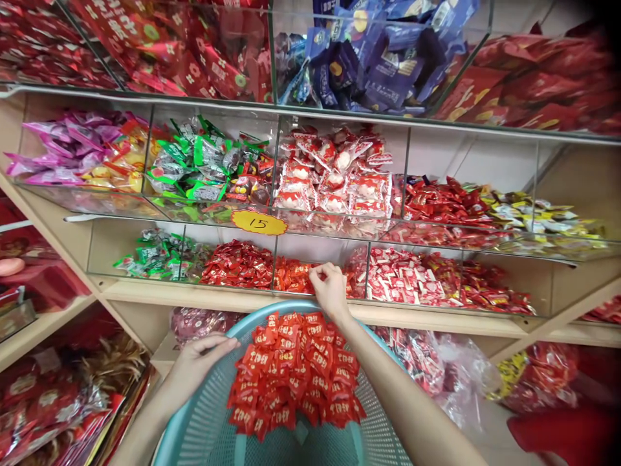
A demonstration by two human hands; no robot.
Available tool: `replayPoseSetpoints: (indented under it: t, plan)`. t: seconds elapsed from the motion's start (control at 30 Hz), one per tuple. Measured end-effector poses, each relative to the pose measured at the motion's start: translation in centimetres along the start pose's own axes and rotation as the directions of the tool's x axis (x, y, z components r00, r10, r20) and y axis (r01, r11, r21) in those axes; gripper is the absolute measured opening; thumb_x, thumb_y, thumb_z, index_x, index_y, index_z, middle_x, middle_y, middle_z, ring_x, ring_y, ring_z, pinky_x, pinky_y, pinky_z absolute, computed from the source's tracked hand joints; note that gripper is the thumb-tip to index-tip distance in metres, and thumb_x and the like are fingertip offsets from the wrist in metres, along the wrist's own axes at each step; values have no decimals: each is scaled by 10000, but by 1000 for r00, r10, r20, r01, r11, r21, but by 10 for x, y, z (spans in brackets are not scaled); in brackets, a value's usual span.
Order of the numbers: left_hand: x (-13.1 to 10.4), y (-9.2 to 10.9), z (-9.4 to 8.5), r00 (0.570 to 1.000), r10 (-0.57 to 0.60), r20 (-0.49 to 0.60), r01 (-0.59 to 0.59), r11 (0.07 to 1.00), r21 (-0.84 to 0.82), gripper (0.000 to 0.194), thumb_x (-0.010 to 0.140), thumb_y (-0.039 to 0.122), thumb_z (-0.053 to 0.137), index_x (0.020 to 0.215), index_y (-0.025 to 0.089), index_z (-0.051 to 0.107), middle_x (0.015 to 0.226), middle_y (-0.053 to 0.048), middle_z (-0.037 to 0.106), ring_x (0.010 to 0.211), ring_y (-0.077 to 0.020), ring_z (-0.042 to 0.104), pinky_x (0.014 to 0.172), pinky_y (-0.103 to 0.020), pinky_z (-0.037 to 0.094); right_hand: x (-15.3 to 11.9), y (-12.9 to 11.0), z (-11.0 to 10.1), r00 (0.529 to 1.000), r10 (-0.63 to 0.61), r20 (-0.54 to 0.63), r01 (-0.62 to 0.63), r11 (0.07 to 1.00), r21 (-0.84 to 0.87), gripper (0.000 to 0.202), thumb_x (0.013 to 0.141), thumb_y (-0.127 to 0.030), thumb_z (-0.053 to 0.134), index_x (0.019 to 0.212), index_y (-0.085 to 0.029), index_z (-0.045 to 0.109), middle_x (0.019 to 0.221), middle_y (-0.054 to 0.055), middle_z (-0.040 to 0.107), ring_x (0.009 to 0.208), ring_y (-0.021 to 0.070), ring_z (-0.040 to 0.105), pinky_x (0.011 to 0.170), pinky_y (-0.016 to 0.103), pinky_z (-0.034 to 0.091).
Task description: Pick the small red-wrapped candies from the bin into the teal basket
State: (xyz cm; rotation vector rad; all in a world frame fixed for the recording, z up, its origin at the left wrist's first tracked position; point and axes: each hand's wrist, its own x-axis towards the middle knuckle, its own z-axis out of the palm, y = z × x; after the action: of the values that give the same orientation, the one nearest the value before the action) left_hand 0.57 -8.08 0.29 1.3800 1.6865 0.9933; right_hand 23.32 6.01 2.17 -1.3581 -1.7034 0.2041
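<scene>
A teal plastic basket (194, 408) with slotted sides stands in front of me, below the shelves. Inside it lies a pile of small red wrapped candies (295, 369) with gold lettering. My left hand (211, 349) rests across the basket's left rim, its fingers stretched out towards the inside. Above the far rim, my right hand (330, 285) is at the bottom shelf, with thumb and fingers pinched together. It is right in front of a compartment of orange-red candies (291, 275); whether a candy is between the fingertips is hidden.
Clear dividers part the candy shelves. A yellow price tag (259, 222) reading 15 hangs on the middle shelf's edge. Red-and-white candies (407, 275) fill the compartment to the right. Plastic bags of candy (436, 362) sit beneath the wooden ledge (194, 295).
</scene>
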Motion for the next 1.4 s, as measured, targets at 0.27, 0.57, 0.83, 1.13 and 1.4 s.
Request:
replayPoseSetpoints:
  t: [0.27, 0.57, 0.83, 1.13, 1.4]
  plan:
    - [3, -1, 1, 1000, -16, -2, 16, 1000, -24, 284, 614, 453, 601, 726, 212, 701, 815, -17, 707, 804, -203, 609, 741, -250, 469, -64, 11, -75, 985, 106, 139, -145, 939, 312, 262, 758, -358, 436, 609, -162, 526, 618, 0, 501, 603, 115, 427, 588, 222, 338]
    - [3, -1, 3, 999, -48, -11, 48, 998, -42, 309, 589, 474, 606, 723, 211, 697, 818, -5, 705, 795, -200, 616, 690, -225, 485, -149, 48, -100, 800, 304, 517, -416, 902, 112, 228, 716, -307, 471, 548, -163, 528, 583, -10, 494, 552, 106, 418, 532, 212, 327]
    - [5, -8, 2, 1000, 4, 31, -2, 998, -56, 300, 638, 459, 579, 753, 204, 686, 826, -9, 696, 806, -204, 609, 710, -245, 485, -151, 46, -93, 645, 475, 598, -654, 749, 110, 175, 664, -285, 485, 551, -154, 511, 513, -42, 442, 501, 85, 375, 499, 205, 293]
    - [7, -14, 1, 1000, 1, 31, 1, 996, -89, 264, 619, 445, 604, 730, 222, 692, 822, 7, 694, 814, -184, 598, 742, -220, 466, -157, 49, -84, 649, 469, 599, -640, 762, 96, 194, 671, -293, 455, 531, -158, 461, 510, -41, 420, 502, 83, 367, 500, 202, 287]
    - [6, -10, 2, 999, -10, 40, 13, 997, -80, 298, 622, 457, 595, 749, 204, 689, 823, -2, 677, 791, -184, 587, 697, -217, 465, -162, 60, -76, 721, 460, 518, -532, 847, -11, 245, 690, -336, 420, 511, -169, 423, 493, -30, 394, 489, 92, 347, 479, 212, 273]
